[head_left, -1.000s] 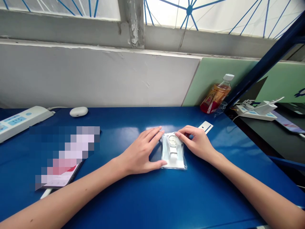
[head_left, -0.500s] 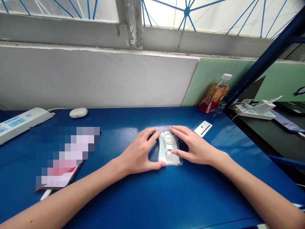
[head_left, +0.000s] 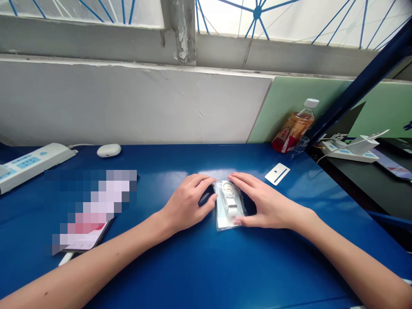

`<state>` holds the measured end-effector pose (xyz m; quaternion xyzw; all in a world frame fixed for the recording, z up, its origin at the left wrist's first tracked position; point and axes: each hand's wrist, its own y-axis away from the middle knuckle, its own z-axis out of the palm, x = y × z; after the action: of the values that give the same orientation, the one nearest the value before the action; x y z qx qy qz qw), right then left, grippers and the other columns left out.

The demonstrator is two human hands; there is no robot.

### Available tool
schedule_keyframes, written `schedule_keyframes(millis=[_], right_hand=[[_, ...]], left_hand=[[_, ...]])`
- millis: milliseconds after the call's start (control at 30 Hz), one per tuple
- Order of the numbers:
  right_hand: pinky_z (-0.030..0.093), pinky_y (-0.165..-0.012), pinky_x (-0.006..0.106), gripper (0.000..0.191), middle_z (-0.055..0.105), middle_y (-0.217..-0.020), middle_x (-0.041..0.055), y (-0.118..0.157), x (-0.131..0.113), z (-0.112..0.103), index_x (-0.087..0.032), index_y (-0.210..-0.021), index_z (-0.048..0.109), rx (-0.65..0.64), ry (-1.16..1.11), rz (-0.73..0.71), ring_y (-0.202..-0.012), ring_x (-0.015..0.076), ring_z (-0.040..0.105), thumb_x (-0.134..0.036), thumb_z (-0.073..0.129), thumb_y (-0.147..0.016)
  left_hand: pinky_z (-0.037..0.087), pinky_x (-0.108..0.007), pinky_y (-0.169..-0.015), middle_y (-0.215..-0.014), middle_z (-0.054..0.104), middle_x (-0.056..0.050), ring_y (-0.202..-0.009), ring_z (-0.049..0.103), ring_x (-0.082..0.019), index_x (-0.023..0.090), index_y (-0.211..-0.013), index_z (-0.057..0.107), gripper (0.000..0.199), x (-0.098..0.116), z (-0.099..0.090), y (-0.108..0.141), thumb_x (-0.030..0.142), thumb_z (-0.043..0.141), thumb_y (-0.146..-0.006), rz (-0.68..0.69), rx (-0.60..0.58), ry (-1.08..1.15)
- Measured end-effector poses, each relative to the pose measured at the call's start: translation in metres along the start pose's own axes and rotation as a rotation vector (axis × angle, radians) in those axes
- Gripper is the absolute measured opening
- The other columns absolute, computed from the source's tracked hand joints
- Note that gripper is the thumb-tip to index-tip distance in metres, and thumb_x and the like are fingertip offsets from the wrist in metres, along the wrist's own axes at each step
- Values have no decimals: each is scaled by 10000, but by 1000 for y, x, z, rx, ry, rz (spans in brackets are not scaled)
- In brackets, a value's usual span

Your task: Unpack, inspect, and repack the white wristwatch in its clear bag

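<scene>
Thumbs have shifted: the left hand [head_left: 189, 201] drew its away from the near end of the bag [head_left: 225, 222], the right hand [head_left: 265, 201] slid its there, apparently steadying it. Each hand's thumb and fingers stand apart. The bag, 1 watch [head_left: 228, 189] inside, lies in from the far and right edges of the surface [head_left: 161, 274].

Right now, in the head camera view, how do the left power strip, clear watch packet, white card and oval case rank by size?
1. Left power strip, cut off by the frame
2. Clear watch packet, partly covered by the right hand
3. White card and oval case: too alike to rank
</scene>
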<state>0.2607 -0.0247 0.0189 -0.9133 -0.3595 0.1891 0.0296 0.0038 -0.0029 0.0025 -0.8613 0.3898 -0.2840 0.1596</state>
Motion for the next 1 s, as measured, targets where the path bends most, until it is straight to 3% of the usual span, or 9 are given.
schedule_keyframes(millis=[200,467,767,1000], right_hand=[[455,-1064,525,896,482,-1446,226,-1,-2,-4,-128,-1473,387,-8,-39,31,-1328,368,478,-512,746,-748],[478,-1031,538,916,497,-1420,216,-1,-2,-3,-177,-1469,396,37,-61,60,-1294,385,508,-483,787,-699],[495,-1016,507,921,517,-1408,190,0,-1,-1,-195,-1478,392,30,-74,7,-1266,364,533,-488,791,-702],[495,-1009,527,906,531,-1396,205,-1,-3,-1,-174,-1459,427,40,-62,30,-1256,377,542,-500,791,-695]], left_hand=[[530,-423,-881,-1076,706,-102,-989,656,-252,146,-1152,615,230,0,1,1,209,536,-945,16,71,-15],[544,-396,-902,-1100,716,-87,-1008,676,-228,171,-1133,629,203,-2,3,2,174,537,-952,34,121,-18],[552,-359,-833,-998,711,-58,-911,668,-196,193,-1078,641,179,-6,3,3,139,512,-968,26,196,-34],[546,-360,-855,-1020,712,-63,-930,676,-197,183,-1083,645,192,-5,3,2,125,504,-965,44,163,-40]])
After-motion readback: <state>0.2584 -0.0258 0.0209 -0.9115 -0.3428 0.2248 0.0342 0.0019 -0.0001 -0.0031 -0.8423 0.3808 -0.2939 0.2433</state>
